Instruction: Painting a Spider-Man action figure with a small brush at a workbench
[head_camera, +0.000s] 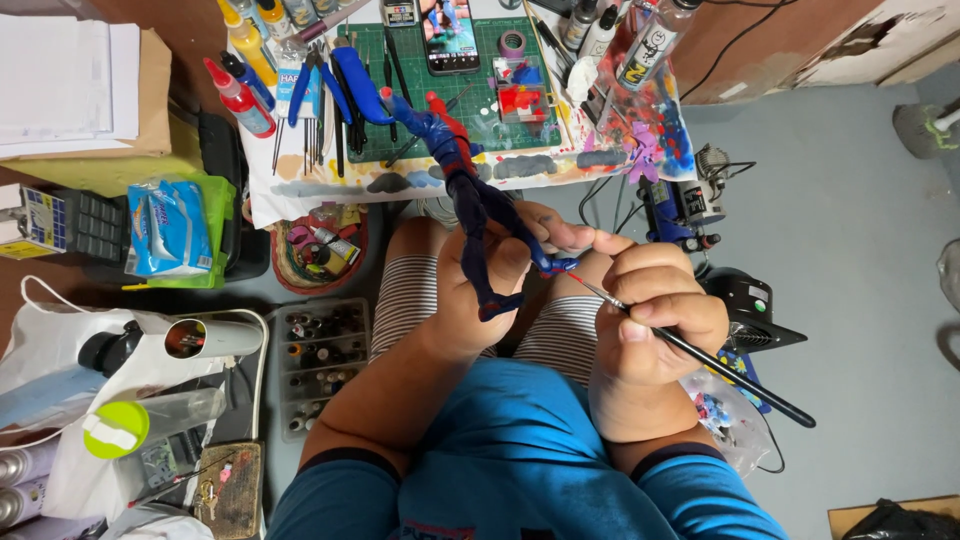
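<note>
My left hand (480, 285) grips a blue and red action figure (462, 185) by its legs, its body stretching up toward the low table. My right hand (655, 315) holds a thin black paintbrush (700, 355). The brush's red-tipped end touches the figure's foot near my left fingers. Both hands hover over my lap, above striped shorts and a blue shirt.
A green cutting mat (470, 100) on the paint-stained table carries a phone (450, 35), pliers, brushes and small paint pots. Paint bottles (240, 100) stand at its left. A tray of small bottles (320, 365), a wipes pack (165, 228) and spray cans lie on the floor left.
</note>
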